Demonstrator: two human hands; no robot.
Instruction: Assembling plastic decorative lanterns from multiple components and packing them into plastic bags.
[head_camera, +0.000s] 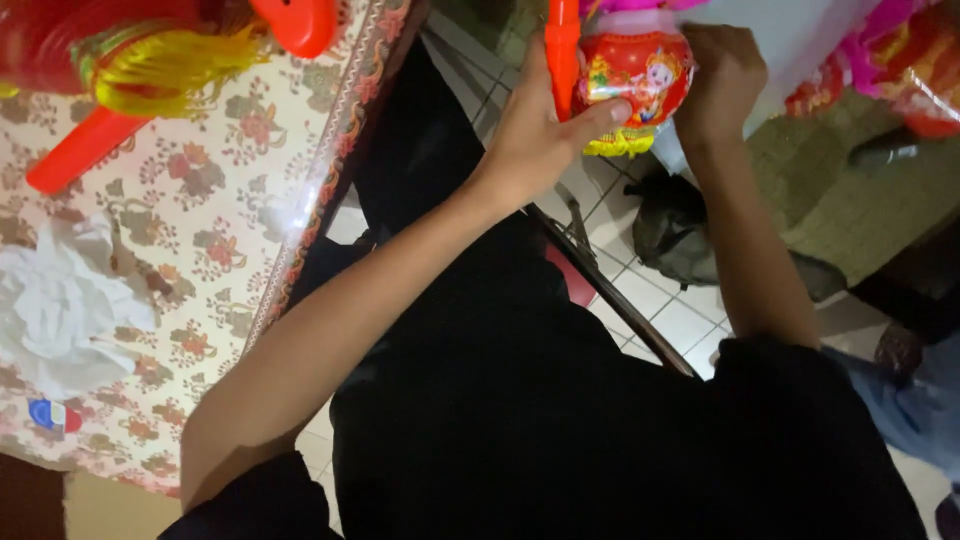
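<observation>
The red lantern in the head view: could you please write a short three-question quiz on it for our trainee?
1. True or false: both hands touch the red lantern.
2. Which hand also grips the orange stick? A) left hand B) right hand
3. What hangs below the lantern?

Key: 1 true. 2 A. 3 a yellow fringe.
</observation>
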